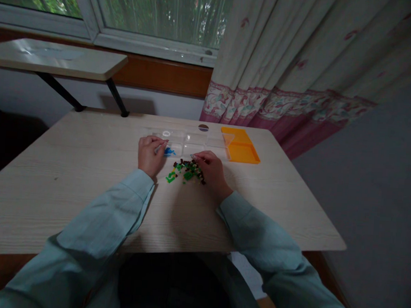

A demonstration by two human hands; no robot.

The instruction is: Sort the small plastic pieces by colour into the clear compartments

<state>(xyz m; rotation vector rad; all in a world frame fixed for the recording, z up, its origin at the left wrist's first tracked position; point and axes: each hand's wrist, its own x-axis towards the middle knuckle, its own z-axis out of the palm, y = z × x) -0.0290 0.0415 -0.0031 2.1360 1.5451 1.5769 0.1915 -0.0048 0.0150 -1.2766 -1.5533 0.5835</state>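
Observation:
A small heap of toy building bricks point(188, 175), mostly green and dark brown with a few yellow, lies on the table before me. Behind it is a clear plastic compartment box point(195, 138). Small blue bricks point(170, 151) sit in its front left compartment. My left hand point(150, 156) is at that corner of the box, thumb and fingers pinched together; whatever is between them is too small to tell. Over the right edge of the heap, my right hand point(211, 169) is closed in a pinch, with its fingertips at the brown bricks. Any piece in it cannot be made out.
An orange tray point(242, 147) stands against the right end of the clear box. The wooden table point(95, 180) has a round dark hole point(203, 127) at its back edge. A raised shelf point(75, 62) on black legs is at the back left. Curtains point(259, 73) hang behind.

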